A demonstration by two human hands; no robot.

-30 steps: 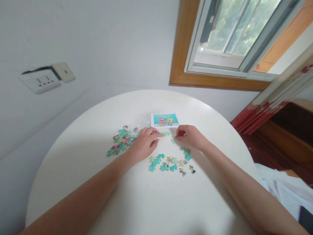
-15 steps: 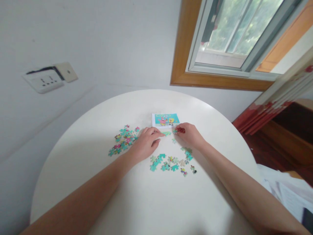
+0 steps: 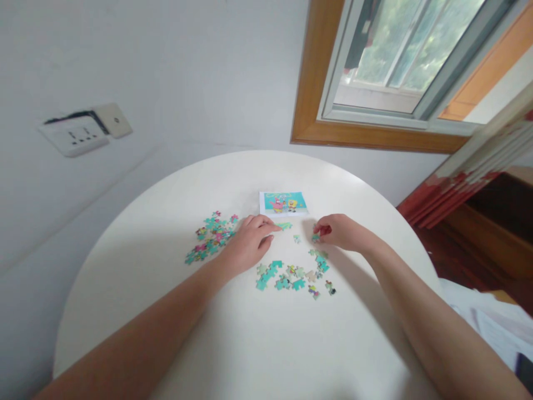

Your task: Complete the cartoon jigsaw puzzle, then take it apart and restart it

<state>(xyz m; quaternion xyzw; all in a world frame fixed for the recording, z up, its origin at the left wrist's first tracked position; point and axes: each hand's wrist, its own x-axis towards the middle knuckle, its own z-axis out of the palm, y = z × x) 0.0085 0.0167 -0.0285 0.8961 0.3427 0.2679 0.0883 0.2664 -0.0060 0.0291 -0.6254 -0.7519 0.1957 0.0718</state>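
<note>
My left hand (image 3: 252,241) rests on the table with fingers apart, its index fingertip touching a short strip of joined green puzzle pieces (image 3: 285,226). To the right, my right hand (image 3: 339,232) pinches a small teal puzzle piece (image 3: 315,238) between thumb and fingertips, just at or above the tabletop. A lone puzzle piece (image 3: 297,239) lies between the hands. Behind them is a picture card (image 3: 285,204) showing a pink star and a yellow square cartoon figure on turquoise.
Left of my left hand lies a heap of mixed puzzle pieces (image 3: 212,238). Nearer to me are a joined teal section (image 3: 270,274) and several loose pieces (image 3: 292,278). The round white table (image 3: 250,344) meets a wall with a socket (image 3: 79,136); a window (image 3: 383,72) is at the upper right.
My right hand has moved right and slightly toward me, away from the green strip, with a puzzle piece at its fingertips. The left hand stays in place.
</note>
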